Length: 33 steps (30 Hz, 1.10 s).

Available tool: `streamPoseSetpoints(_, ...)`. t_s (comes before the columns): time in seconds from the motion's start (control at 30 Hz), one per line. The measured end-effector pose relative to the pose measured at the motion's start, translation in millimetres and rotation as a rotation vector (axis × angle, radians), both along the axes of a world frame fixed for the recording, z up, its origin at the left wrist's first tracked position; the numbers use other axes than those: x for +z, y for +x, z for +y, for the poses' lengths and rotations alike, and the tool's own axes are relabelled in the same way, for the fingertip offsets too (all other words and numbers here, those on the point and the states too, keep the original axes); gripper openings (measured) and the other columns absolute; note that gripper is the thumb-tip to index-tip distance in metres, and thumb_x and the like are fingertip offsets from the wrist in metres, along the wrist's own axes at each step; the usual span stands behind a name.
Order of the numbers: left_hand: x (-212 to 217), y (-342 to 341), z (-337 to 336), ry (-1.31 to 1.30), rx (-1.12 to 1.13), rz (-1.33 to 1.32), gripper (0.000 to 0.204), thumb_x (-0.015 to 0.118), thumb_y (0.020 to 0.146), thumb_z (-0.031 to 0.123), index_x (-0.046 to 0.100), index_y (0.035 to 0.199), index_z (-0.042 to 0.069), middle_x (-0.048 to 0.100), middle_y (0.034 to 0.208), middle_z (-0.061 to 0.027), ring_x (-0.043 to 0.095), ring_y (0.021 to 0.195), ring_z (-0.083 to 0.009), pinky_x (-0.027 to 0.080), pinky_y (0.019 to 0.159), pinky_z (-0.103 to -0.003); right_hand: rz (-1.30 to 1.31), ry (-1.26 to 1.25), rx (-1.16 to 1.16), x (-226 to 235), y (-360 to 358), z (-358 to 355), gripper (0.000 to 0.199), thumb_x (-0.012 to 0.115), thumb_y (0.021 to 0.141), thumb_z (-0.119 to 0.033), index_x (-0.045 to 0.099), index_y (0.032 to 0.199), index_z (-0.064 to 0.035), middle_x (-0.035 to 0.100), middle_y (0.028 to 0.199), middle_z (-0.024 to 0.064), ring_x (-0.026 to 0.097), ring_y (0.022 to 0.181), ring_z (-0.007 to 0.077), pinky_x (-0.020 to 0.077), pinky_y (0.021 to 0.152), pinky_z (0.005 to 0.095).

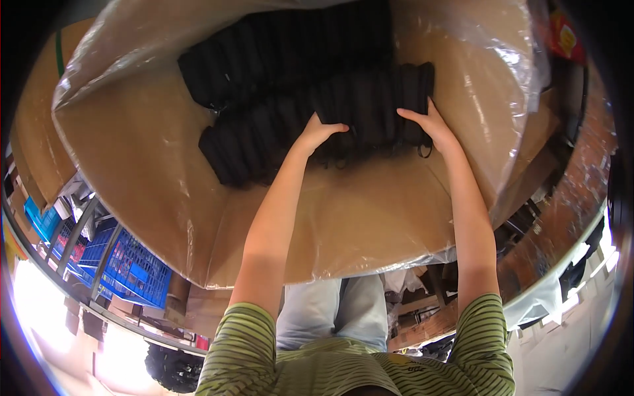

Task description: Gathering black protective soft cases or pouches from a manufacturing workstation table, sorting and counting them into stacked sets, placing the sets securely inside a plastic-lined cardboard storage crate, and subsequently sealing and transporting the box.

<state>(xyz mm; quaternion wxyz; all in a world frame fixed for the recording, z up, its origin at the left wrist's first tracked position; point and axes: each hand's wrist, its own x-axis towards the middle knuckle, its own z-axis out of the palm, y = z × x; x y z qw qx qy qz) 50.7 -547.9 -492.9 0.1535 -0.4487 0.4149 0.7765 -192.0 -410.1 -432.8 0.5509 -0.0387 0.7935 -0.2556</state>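
The left hand (317,134) is reaching into the middle of the near row of black fabric items (261,135), its thumb stretching rightward and its fingers sinking out of sight, while the right hand (434,125) is resting at that row's right end, thumb and visible finger spreading apart; whether either is pinching a piece, I cannot tell. The near row is lying beside a far row of black items (284,43) inside a large brown carton (132,148) with clear plastic (89,63) lining it, and a blue crate (137,269) is standing outside, near left.
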Motion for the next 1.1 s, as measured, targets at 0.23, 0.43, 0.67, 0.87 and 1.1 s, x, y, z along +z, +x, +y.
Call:
streamPoseSetpoints(0.23,-31.5,21.4,31.8,-0.503,0.089,-0.190,0.083,0.083,0.068,0.019,0.037,0.133,-0.003,0.055,0.124,-0.0183,0.050,0.119,-0.0296,0.040,0.100,-0.032,0.085,-0.050,0.012,-97.8,22.5,27.7,0.097,0.081,0.068,-0.040,0.030,0.140,0.0011,0.048,0.135,0.0180,0.045,0.126,0.0267,0.0369,0.104,0.0350)
streamPoseSetpoints(0.43,-2.8,25.2,33.2,-1.429,-0.271,-0.024,0.063,0.069,0.081,0.018,0.041,0.135,0.004,0.033,0.145,-0.0224,0.032,0.133,-0.0372,0.027,0.106,-0.046,0.779,-0.152,0.128,-96.9,59.5,20.4,0.085,0.074,0.075,-0.039,0.032,0.140,-0.0027,0.046,0.136,0.0196,0.047,0.122,0.0352,0.0378,0.101,0.0403)
streamPoseSetpoints(0.67,-53.6,21.8,13.0,-1.473,-0.903,0.101,0.062,0.054,0.089,0.041,0.032,0.146,0.025,0.024,0.154,-0.0058,0.024,0.140,-0.0240,0.023,0.112,-0.045,1.188,-0.110,0.341,-127.7,73.1,5.6,0.068,0.053,0.090,-0.037,0.028,0.145,-0.0068,0.038,0.142,0.0168,0.041,0.126,0.0335,0.0299,0.106,0.0430)
streamPoseSetpoints(0.87,-32.8,-17.7,43.9,-1.478,-0.893,0.336,0.064,0.052,0.091,0.042,0.030,0.147,0.019,0.025,0.153,-0.0048,0.023,0.141,-0.0235,0.021,0.112,-0.043,1.108,-0.122,0.318,-125.8,61.2,18.1,0.068,0.054,0.090,-0.037,0.028,0.145,-0.0075,0.036,0.143,0.0168,0.040,0.127,0.0350,0.0301,0.107,0.0429)
streamPoseSetpoints(1.1,-21.6,-14.6,52.8,-1.462,-0.949,0.232,0.064,0.051,0.092,0.041,0.027,0.147,0.019,0.023,0.154,-0.0053,0.024,0.140,-0.0229,0.021,0.113,-0.042,1.056,-0.085,0.435,-62.0,66.8,14.4,0.062,0.056,0.086,-0.029,0.036,0.140,-0.0062,0.038,0.142,0.0188,0.041,0.127,0.0349,0.0320,0.106,0.0434)
